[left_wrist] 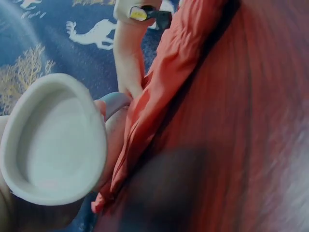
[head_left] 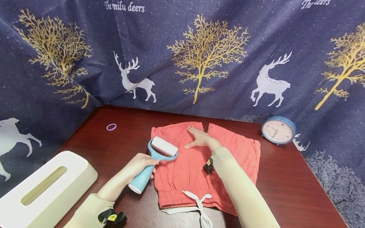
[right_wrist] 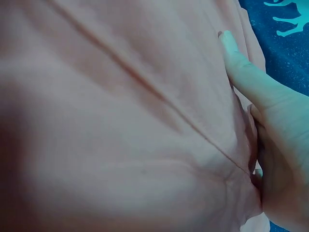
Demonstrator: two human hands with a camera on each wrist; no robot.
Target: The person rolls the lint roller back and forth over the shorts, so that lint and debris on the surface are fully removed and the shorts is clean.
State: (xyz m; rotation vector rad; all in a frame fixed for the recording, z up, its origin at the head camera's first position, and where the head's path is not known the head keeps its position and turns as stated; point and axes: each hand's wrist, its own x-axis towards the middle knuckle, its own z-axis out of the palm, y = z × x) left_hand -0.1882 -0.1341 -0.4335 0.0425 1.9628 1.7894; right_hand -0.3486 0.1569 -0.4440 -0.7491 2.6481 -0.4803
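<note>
Coral-red shorts (head_left: 176, 177) with a white drawstring (head_left: 200, 207) lie spread on the table, waistband toward me. My left hand (head_left: 139, 165) grips the blue handle of a lint roller (head_left: 163, 147), its white roll over the left leg of the shorts. In the left wrist view the handle's pale round end (left_wrist: 60, 140) fills the near left and hides much of that hand. My right hand (head_left: 201, 139) rests on the shorts near the middle, fingers spread and straight. In the right wrist view its thumb (right_wrist: 246, 77) lies along the wrinkled fabric (right_wrist: 145, 145).
A white tissue box (head_left: 77, 186) stands at the front left. Behind it lies a purple ring (head_left: 111, 127). A blue round clock (head_left: 278, 129) stands at the back right. A dark cloth (head_left: 159, 41) printed with deer and trees hangs behind the brown table (head_left: 296, 177).
</note>
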